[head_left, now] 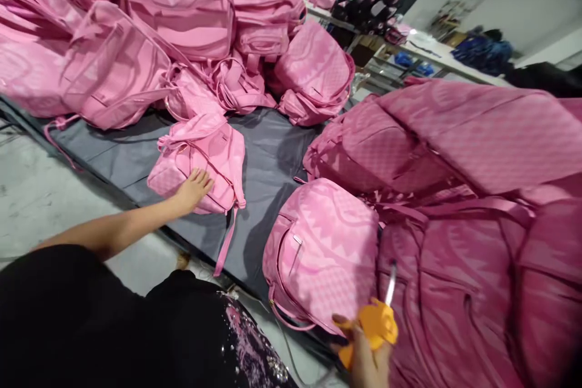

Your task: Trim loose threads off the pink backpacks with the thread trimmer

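Observation:
My left hand (194, 188) lies with fingers spread on a small pink backpack (204, 160) that rests on the grey table cover (268, 151). My right hand (366, 354) sits at the bottom edge, closed around orange-handled scissors (375, 324) whose blade points up. Just left of the scissors stands another pink backpack (321, 251) with a patterned front.
Many pink bags are heaped at the back left (150, 30) and at the right (477, 194). A white shelf (436, 54) with dark items runs behind. The concrete floor (27, 188) shows at the left, beyond the table's edge.

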Demonstrator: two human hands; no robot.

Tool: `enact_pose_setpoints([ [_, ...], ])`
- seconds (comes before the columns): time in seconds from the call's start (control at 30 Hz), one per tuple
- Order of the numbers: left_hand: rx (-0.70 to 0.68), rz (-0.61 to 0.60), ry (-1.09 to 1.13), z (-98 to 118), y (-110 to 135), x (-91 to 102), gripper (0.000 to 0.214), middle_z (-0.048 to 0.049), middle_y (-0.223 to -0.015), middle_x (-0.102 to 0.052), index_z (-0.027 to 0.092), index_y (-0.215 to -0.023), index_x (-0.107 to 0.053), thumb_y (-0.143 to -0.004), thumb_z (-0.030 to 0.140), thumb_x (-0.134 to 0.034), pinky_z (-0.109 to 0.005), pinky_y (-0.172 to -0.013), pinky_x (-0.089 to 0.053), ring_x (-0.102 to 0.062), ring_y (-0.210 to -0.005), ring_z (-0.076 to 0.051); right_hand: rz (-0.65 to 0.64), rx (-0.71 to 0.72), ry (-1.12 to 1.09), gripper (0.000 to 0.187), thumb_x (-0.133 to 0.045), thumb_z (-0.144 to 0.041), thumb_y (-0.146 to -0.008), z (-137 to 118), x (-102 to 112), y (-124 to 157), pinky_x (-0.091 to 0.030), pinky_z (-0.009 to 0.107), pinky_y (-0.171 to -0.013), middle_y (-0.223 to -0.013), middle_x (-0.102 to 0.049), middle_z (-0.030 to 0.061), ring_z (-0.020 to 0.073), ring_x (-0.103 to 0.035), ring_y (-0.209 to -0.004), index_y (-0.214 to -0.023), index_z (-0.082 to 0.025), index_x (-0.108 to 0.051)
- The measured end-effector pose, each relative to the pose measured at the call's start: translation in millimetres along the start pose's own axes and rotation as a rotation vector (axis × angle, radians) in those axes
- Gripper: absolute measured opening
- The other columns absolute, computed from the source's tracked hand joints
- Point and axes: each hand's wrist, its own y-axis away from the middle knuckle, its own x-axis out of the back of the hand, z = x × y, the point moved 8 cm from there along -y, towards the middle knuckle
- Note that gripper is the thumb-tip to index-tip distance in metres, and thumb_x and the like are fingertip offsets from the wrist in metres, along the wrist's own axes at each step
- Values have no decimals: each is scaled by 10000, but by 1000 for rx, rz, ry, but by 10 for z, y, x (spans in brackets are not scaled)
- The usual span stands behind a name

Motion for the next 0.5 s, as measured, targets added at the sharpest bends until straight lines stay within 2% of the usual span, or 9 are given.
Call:
enact_pose_setpoints([
  [0.07, -67, -62, -86, -279, 47, -32, 521, -243, -1290, -627, 104, -1252, -645, -739, 128, -730, -532, -1123, -324, -512, -1303, -376, -139, 109, 93, 794, -623, -645, -786, -376, -546, 110, -489, 257, -486, -1041, -695, 90, 222, -644, -772, -1421, -208, -431],
  [0.13, -156, -111, -96, -348, 76, 41, 324, -214, -1045, -712, 100, -1051, -709, -742, 184, -754, -454, -947, -459, -629, -1095, -348, -253, 130, 144, 690, -584, -657, -814, -581, -973, 184, -465, 256, -469, -1040, -692, 97, 150, -565, -605, -1290, -160, -530],
  [0.17, -189, -112, -79, -349, 80, 160, 265, -188, -952, -722, 113, -981, -714, -748, 230, -763, -418, -870, -480, -653, -1012, -330, -292, 120, 148, 648, -576, -661, -818, -628, -1112, 197, -451, 259, -452, -1019, -691, 94, 120, -512, -532, -1215, -150, -556],
  [0.2, -209, -84, -49, -353, 71, 351, 251, -159, -892, -720, 132, -944, -711, -759, 292, -765, -393, -825, -482, -662, -956, -312, -311, 110, 148, 619, -570, -666, -818, -653, -1198, 191, -433, 260, -432, -1003, -690, 88, 98, -470, -482, -1160, -150, -563],
  [0.27, -203, 22, 49, -437, -11, 911, 325, -102, -848, -703, 167, -935, -704, -781, 452, -742, -369, -824, -471, -665, -921, -280, -323, 93, 139, 605, -565, -679, -814, -664, -1276, 131, -414, 260, -415, -989, -694, 81, 83, -447, -438, -1125, -161, -551],
  [0.33, -131, 89, 168, -674, -231, 1532, 439, -48, -874, -672, 174, -956, -703, -812, 586, -662, -368, -893, -447, -661, -973, -261, -340, 73, 143, 635, -559, -699, -806, -655, -1349, 23, -423, 262, -429, -964, -704, 71, 97, -480, -448, -1161, -173, -525],
  [0.37, -84, 80, 233, -823, -400, 1789, 469, -23, -908, -653, 156, -988, -702, -863, 592, -586, -373, -935, -427, -654, -1028, -257, -350, 60, 151, 657, -553, -709, -804, -649, -1413, -40, -424, 259, -438, -941, -708, 62, 109, -505, -468, -1190, -180, -511],
  [0.43, 16, 3, 373, -1095, -813, 2120, 530, 4, -944, -606, 90, -1040, -698, -954, 534, -423, -388, -964, -405, -637, -1096, -254, -368, 36, 170, 706, -541, -731, -786, -630, -1612, -157, -410, 252, -436, -867, -708, 52, 146, -555, -526, -1222, -178, -502],
  [0.5, 83, -107, 506, -1217, -1243, 2191, 477, 10, -965, -623, 69, -1056, -700, -950, 462, -451, -341, -944, -423, -640, -1086, -215, -381, 51, 188, 734, -541, -734, -755, -592, -1857, -219, -393, 252, -426, -812, -701, 57, 180, -593, -578, -1215, -162, -527],
])
